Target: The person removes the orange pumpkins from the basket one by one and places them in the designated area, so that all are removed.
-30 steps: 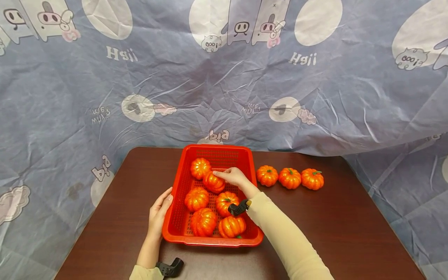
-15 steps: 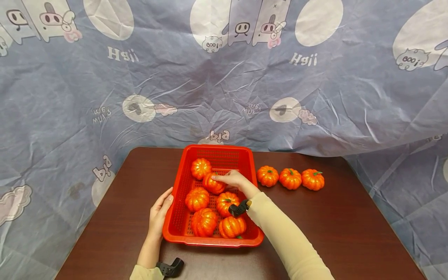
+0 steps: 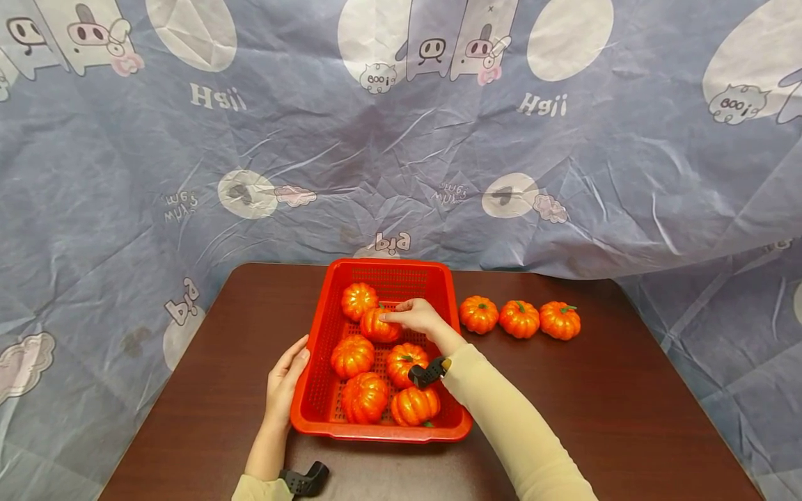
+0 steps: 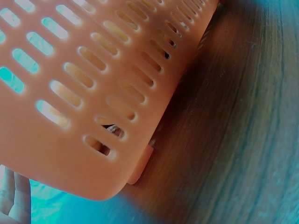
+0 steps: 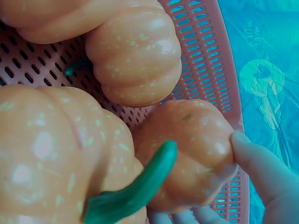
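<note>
A red plastic basket (image 3: 382,433) with slotted walls stands on the table with several orange toy pumpkins in it. My left hand (image 3: 283,383) holds its left side, thumb at the rim; in the left wrist view only part of the fingers (image 4: 14,193) shows beside the basket wall (image 4: 70,172). Inside the basket my right hand (image 3: 416,316) grips a toy pumpkin (image 3: 376,327), which sits close to a pumpkin (image 3: 359,300) near the back left. The right wrist view shows the thumb on one side of the gripped pumpkin (image 5: 191,154) and fingertips beneath.
Three toy pumpkins stand in a row right of the basket: one near its wall (image 3: 479,315), one in the middle (image 3: 519,319), one at the end (image 3: 560,321). Behind the brown table (image 3: 595,410) hangs a patterned grey-blue cloth (image 3: 351,153).
The gripped pumpkin has turned in my right hand, its stem now pointing to the back, and has shifted slightly left. My left hand and the basket have stayed put.
</note>
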Demonstrator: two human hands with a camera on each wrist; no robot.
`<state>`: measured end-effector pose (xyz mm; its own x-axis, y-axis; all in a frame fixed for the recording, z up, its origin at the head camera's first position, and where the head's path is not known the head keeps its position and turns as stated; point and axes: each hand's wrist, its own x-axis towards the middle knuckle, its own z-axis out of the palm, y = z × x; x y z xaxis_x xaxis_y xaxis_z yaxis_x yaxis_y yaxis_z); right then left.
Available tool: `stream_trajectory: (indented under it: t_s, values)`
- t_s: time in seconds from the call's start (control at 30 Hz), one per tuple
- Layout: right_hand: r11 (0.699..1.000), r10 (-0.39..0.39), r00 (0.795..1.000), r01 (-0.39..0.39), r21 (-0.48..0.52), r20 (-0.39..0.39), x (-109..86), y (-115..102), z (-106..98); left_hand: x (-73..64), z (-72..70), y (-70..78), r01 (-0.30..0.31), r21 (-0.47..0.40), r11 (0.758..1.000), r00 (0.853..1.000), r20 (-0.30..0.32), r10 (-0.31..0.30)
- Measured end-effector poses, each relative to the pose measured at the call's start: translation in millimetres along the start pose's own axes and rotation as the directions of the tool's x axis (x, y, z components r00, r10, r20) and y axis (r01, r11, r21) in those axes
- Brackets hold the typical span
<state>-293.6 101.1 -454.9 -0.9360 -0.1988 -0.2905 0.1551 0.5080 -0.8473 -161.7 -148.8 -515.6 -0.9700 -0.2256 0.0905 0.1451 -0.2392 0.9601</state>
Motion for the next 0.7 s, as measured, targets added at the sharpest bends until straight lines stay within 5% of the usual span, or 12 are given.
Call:
stream_trajectory:
  t_s: [0.27,0.5,0.7]
  values:
    - [0.987,-0.076,0.995,0.084,0.134,-0.064,-0.1,-2,-3,0.4,0.1,-0.8,0.006,-0.012,1.0,1.0,0.003,-0.006]
    - [0.972,-0.069,0.992,0.09,0.219,-0.103,-1.2,-9,-8,-0.5,-0.2,0.0,0.001,0.019,1.0,1.0,-0.005,-0.001]
    - [0.928,-0.072,0.993,0.103,0.357,-0.098,-10.9,-27,-21,-0.8,-0.2,0.1,0.013,0.023,1.0,1.0,-0.008,-0.013]
